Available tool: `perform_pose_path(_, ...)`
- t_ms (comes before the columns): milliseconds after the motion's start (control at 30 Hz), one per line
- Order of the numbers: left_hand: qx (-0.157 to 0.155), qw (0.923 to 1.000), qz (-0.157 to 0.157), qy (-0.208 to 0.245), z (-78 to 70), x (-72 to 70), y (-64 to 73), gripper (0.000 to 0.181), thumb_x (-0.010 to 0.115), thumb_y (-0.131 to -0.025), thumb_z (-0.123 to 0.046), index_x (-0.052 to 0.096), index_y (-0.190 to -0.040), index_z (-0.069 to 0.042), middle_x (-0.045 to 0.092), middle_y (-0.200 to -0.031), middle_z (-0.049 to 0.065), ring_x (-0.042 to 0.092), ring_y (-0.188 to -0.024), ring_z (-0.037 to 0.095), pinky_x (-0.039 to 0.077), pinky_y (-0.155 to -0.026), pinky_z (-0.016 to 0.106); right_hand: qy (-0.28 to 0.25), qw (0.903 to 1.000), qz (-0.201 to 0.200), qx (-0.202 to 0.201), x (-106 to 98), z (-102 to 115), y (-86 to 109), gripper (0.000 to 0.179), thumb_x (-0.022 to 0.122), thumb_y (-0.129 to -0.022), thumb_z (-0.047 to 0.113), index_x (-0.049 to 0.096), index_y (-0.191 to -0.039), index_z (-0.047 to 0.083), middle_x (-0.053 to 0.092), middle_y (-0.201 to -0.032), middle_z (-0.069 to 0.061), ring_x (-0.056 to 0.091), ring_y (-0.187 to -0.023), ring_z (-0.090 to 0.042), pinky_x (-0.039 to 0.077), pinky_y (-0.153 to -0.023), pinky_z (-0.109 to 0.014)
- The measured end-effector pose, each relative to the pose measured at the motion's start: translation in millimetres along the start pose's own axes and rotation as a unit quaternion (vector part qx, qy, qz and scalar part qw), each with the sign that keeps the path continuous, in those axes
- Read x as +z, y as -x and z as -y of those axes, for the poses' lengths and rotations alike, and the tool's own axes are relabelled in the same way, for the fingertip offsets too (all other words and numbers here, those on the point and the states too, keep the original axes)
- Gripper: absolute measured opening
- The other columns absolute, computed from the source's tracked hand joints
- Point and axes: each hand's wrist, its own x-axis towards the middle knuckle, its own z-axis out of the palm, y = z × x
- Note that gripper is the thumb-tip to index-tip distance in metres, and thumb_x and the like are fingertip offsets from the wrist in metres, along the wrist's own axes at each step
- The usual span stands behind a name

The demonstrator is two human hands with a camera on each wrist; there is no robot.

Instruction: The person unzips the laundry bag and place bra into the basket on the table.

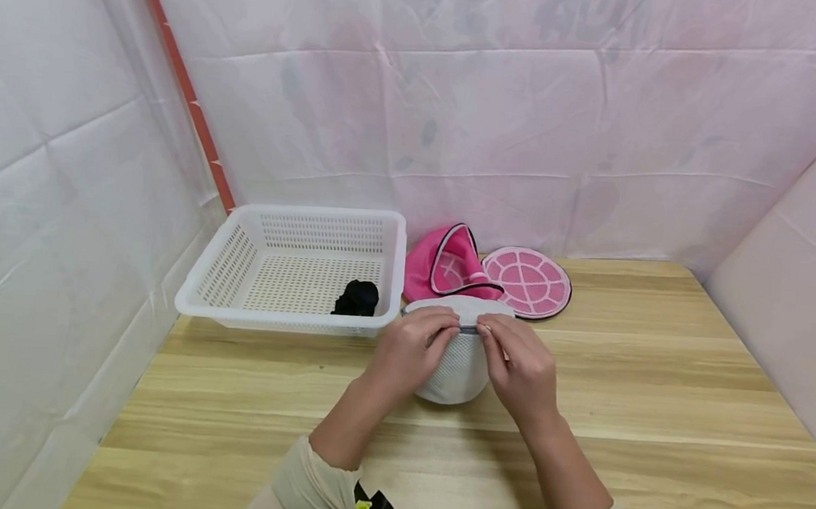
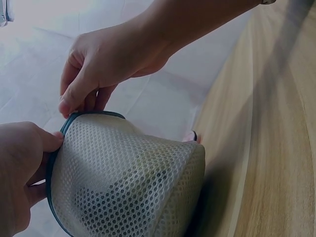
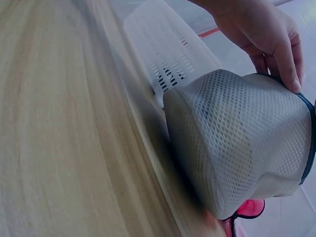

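A white mesh laundry bag (image 1: 452, 374) with a rounded body and a dark-edged rim stands on the wooden table between my hands. My left hand (image 1: 411, 347) pinches the near rim on the left side. From the right, my right hand (image 1: 524, 367) pinches the same dark edge a short way off, thumb and fingers together. The left wrist view shows both hands at the dark trim of the mesh bag (image 2: 128, 173). Something yellowish shows faintly through the mesh in the right wrist view; its kind is hidden.
A white perforated plastic basket (image 1: 288, 321) sits at the back left, with a black bundled item (image 1: 357, 298) in it. Behind the mesh bag lie an open pink mesh bag (image 1: 424, 268) and a round pink mesh piece (image 1: 531, 284) with black edging. White sheeting (image 1: 462, 115) encloses the table.
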Motion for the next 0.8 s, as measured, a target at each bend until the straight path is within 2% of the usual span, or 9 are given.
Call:
perform_pose_path(267,-0.007,0.9999,-0.014,0.001,5.4,-4.5,-2.1,0.010,0.075,-0.086,-0.007,0.077,-0.095,-0.003,0.075,-0.098,0.006,0.071,-0.098,0.016,0.054,-0.095,0.026,-0.008,0.9998,-0.016,0.004,-0.9,-3.0,-0.8,0.026,0.062,-0.098,0.018,0.074,-0.097,-0.005,0.074,-0.094,-0.016,0.069,-0.088,-0.031,0.050,-0.098,-0.021)
perform_pose_path(533,-0.011,0.9998,-0.013,0.004,5.1,-4.1,-0.9,0.011,0.075,-0.085,-0.007,0.077,-0.095,-0.003,0.075,-0.100,0.006,0.070,-0.099,0.016,0.054,-0.095,0.024,-0.005,0.9999,-0.008,0.008,-0.3,0.2,-0.6,0.027,0.062,-0.098,0.020,0.075,-0.097,-0.004,0.074,-0.095,-0.014,0.070,-0.089,-0.030,0.050,-0.098,-0.021)
perform_pose_path(800,0.022,0.9995,-0.009,-0.019,-4.7,4.4,0.8,0.011,0.075,-0.086,-0.010,0.078,-0.096,-0.006,0.075,-0.100,0.003,0.071,-0.099,0.012,0.054,-0.092,0.022,-0.004,0.9999,0.009,-0.007,2.0,5.2,-0.7,0.026,0.061,-0.098,0.019,0.075,-0.097,-0.003,0.074,-0.095,-0.012,0.069,-0.088,-0.027,0.052,-0.096,-0.020)
